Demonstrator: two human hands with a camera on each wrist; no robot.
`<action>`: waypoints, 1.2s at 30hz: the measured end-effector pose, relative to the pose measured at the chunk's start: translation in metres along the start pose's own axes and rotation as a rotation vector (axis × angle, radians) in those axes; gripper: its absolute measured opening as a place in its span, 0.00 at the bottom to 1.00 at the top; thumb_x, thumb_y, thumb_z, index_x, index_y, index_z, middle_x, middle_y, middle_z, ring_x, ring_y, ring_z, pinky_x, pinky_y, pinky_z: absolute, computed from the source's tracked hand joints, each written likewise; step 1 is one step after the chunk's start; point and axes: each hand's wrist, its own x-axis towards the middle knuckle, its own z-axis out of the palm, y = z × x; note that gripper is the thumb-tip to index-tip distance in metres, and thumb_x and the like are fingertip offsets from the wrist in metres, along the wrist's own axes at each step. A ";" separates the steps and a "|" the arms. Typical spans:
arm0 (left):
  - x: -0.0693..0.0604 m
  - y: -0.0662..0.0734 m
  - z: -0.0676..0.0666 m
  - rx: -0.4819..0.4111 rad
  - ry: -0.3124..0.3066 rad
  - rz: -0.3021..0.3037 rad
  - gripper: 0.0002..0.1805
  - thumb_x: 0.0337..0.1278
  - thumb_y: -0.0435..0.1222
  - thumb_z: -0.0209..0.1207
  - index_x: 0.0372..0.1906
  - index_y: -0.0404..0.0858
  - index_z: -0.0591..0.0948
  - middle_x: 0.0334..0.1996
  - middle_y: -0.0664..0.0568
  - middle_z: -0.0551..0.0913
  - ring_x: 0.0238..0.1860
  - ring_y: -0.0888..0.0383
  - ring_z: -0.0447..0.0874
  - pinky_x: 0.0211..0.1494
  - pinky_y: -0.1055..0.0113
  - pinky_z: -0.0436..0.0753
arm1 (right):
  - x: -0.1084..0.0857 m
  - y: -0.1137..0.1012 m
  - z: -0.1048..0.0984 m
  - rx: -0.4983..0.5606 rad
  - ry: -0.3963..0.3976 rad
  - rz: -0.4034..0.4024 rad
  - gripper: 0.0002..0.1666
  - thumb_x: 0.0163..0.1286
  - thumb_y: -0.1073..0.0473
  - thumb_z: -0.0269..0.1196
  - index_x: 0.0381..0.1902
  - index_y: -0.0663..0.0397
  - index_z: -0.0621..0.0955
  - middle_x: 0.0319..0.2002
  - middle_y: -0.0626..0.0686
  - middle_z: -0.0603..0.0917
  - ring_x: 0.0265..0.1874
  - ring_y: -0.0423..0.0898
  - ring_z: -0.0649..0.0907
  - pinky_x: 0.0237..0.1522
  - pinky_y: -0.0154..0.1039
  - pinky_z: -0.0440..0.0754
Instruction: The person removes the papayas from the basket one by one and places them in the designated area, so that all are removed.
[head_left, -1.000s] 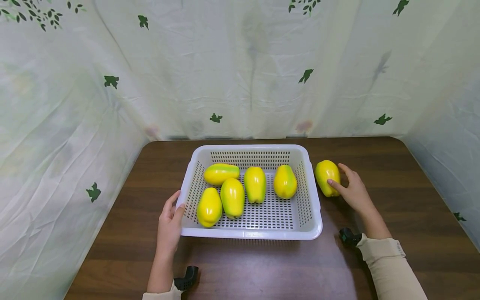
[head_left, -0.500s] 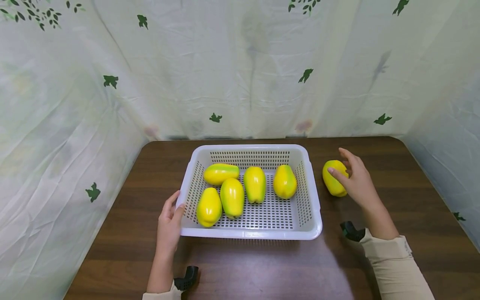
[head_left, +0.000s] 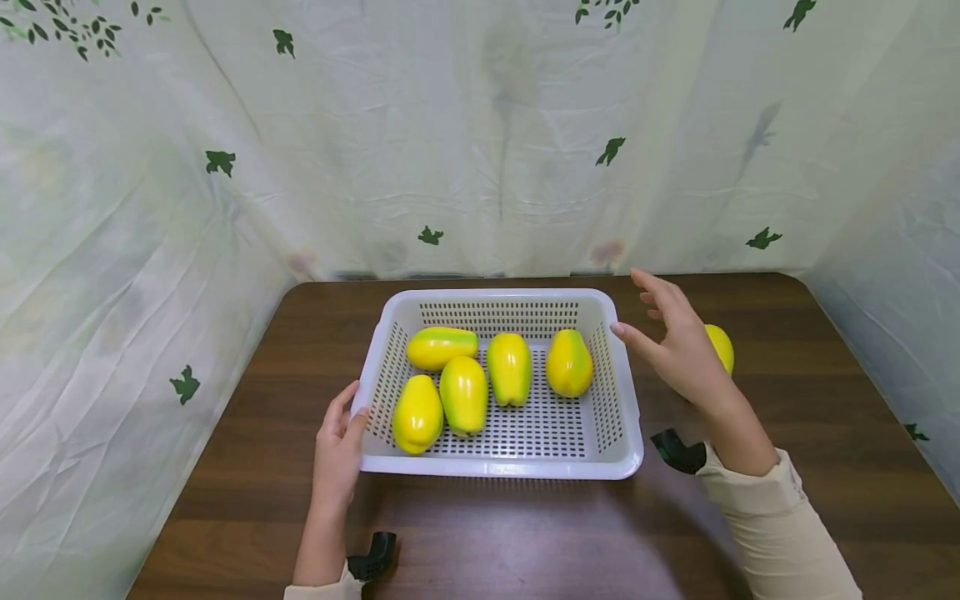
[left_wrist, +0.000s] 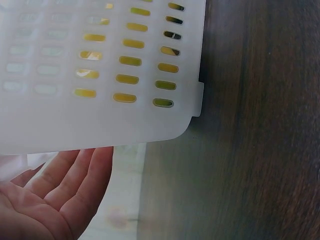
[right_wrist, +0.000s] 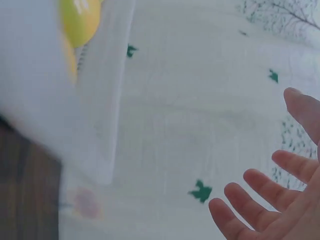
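Observation:
In the head view a white plastic basket (head_left: 498, 468) with slotted walls holds several yellow-green papayas (head_left: 464, 396). My left hand (head_left: 339, 450) grips the basket's left rim, its thumb at the edge. The left wrist view shows the left fingers (left_wrist: 95, 175) bent against the basket's rim. My right hand (head_left: 686, 350) is raised beside the basket's right rim, fingers spread and holding nothing. Behind it, one more papaya (head_left: 720, 347) lies on the table, mostly hidden. In the right wrist view the fingers of the right hand (right_wrist: 285, 200) stand apart from the basket (right_wrist: 95, 130).
A dark brown wooden table (head_left: 495, 542) carries everything. A pale curtain (head_left: 510, 150) with green leaf-like prints hangs behind it and along both sides. Black camera mounts (head_left: 375, 557) sit at both wrists.
My right hand has let go of the papaya outside the basket, which shifted right, then risen and moved left to the basket's right rim. The left hand and basket have stayed put.

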 end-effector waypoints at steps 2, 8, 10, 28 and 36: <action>0.000 -0.001 0.000 -0.005 0.006 0.003 0.23 0.65 0.42 0.45 0.65 0.51 0.62 0.52 0.45 0.75 0.47 0.52 0.75 0.48 0.57 0.76 | 0.004 -0.008 0.005 -0.010 -0.018 -0.004 0.41 0.59 0.51 0.63 0.67 0.45 0.59 0.63 0.55 0.61 0.55 0.56 0.66 0.50 0.57 0.68; 0.001 -0.001 0.001 -0.011 0.027 0.012 0.23 0.65 0.40 0.46 0.64 0.50 0.63 0.49 0.43 0.76 0.46 0.51 0.76 0.47 0.55 0.76 | 0.015 -0.020 0.024 0.005 -0.079 -0.068 0.40 0.60 0.53 0.62 0.67 0.47 0.59 0.63 0.54 0.60 0.55 0.55 0.66 0.52 0.53 0.68; 0.001 -0.001 0.001 -0.007 0.027 0.010 0.22 0.65 0.40 0.45 0.64 0.50 0.63 0.49 0.43 0.76 0.46 0.51 0.76 0.47 0.55 0.76 | 0.019 -0.022 0.031 0.015 -0.097 -0.081 0.40 0.60 0.53 0.62 0.67 0.48 0.59 0.63 0.53 0.60 0.55 0.54 0.66 0.54 0.51 0.67; 0.001 -0.003 0.001 -0.012 0.014 0.008 0.23 0.65 0.40 0.46 0.65 0.51 0.62 0.52 0.45 0.75 0.49 0.53 0.75 0.49 0.56 0.74 | 0.035 0.001 0.078 0.032 -0.290 0.095 0.41 0.61 0.50 0.61 0.68 0.50 0.57 0.66 0.55 0.57 0.63 0.53 0.58 0.59 0.54 0.58; 0.001 -0.003 0.000 -0.014 0.010 0.007 0.23 0.65 0.40 0.45 0.65 0.51 0.62 0.53 0.45 0.74 0.50 0.53 0.74 0.50 0.55 0.73 | 0.036 0.009 0.086 0.028 -0.383 0.205 0.42 0.60 0.48 0.61 0.67 0.52 0.56 0.65 0.58 0.56 0.63 0.55 0.57 0.59 0.55 0.57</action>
